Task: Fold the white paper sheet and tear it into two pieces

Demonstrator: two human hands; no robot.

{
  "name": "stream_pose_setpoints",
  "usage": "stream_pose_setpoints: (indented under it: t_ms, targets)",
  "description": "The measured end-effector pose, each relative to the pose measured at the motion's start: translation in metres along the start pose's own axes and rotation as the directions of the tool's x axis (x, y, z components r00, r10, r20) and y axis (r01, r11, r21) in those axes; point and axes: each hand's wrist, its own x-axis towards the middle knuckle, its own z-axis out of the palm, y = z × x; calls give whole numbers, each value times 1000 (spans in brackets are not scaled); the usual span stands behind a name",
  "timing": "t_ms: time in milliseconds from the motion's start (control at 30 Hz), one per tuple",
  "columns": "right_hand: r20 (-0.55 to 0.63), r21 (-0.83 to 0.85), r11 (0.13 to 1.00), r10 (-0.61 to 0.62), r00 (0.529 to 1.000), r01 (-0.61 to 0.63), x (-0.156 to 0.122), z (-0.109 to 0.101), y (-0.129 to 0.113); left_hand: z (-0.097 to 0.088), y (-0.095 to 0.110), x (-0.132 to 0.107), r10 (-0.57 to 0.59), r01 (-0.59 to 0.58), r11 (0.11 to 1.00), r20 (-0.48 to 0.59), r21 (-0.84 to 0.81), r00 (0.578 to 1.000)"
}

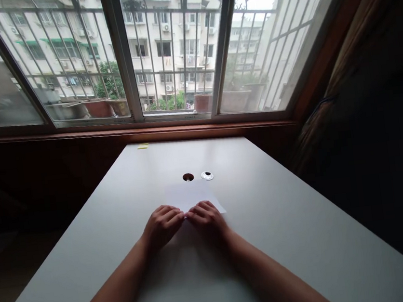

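Observation:
A sheet of white paper [192,194] lies flat on the white table [289,218], its near edge under my fingers. My left hand [163,224] is closed at the left part of that edge, with thumb and forefinger pinched together. Close beside it, my right hand [207,218] pinches the same edge, and the fingertips of both hands almost meet in the middle. The fingers cover most of the near edge, so I cannot make out whether it is folded there. The right near corner of the paper shows past my right hand.
Beyond the paper, a round hole [188,177] opens in the tabletop, with a round cover ring [207,175] lying to its right. Yellow strips [143,146] are at the far left edge. A barred window [172,52] rises behind the table, and a curtain [343,52] hangs at the right.

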Motion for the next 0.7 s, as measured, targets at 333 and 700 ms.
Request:
stream_pose_setpoints:
  t_ms: [333,700]
  targets:
    - [-36,107,990,95,995,-91,6,-22,18,-4,-16,3,-96,86,991,-94,-107,991]
    - [-36,78,995,66,997,-63,15,-23,11,-5,-3,15,-83,81,996,-121,-22,989]
